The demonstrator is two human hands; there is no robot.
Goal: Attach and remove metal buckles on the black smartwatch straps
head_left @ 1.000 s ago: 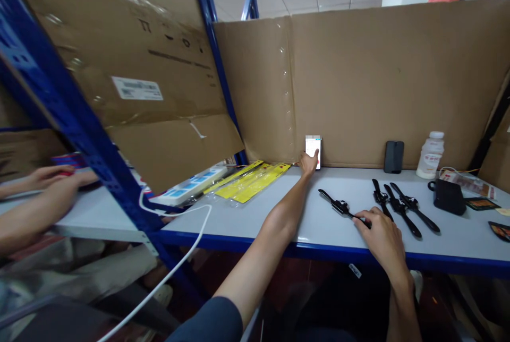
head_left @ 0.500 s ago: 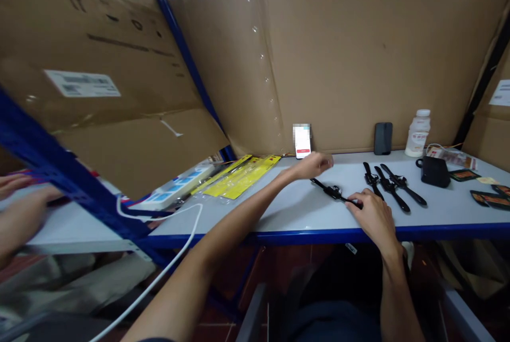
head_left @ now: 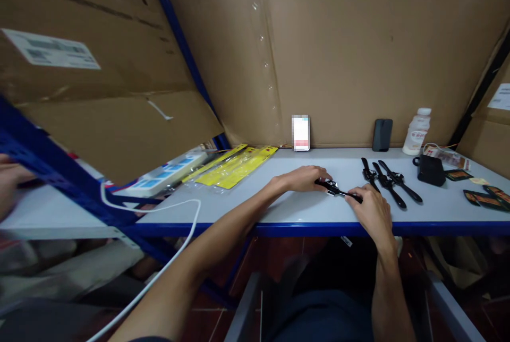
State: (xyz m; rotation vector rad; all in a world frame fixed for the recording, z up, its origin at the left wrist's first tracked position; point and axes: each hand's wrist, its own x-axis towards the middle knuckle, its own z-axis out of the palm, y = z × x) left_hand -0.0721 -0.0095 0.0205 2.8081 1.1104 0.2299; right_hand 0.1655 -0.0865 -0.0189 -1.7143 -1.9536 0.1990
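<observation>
A broad cardboard panel (head_left: 338, 50) stands along the far side, and a cardboard sheet (head_left: 119, 124) with a white label slants along the left. The pale desk (head_left: 287, 209) with its blue near edge spreads below them, beside a blue post (head_left: 59, 169) on the left. A white cable (head_left: 195, 220) droops over the near left. Another person's hand (head_left: 11, 172) shows blurred at the far left edge.

The left hand (head_left: 308, 178) has its fingers closed over the left end of a black tool (head_left: 333, 188); the right hand (head_left: 371, 208) pinches the right end between thumb and fingers — so the tool lies between both hands, near the middle of the desk's near side.

Yellow-backed packs (head_left: 239, 169) lie left, next to a white power strip (head_left: 171, 174). Three similar black tools (head_left: 386, 182) lie just right of the hands. Farther right stand a bottle (head_left: 417, 130) and — nearer — a black case (head_left: 431, 170). A lit phone (head_left: 300, 133) and a dark phone (head_left: 382, 135) lean against the panel; small dark packets (head_left: 488, 200) lie at right.
</observation>
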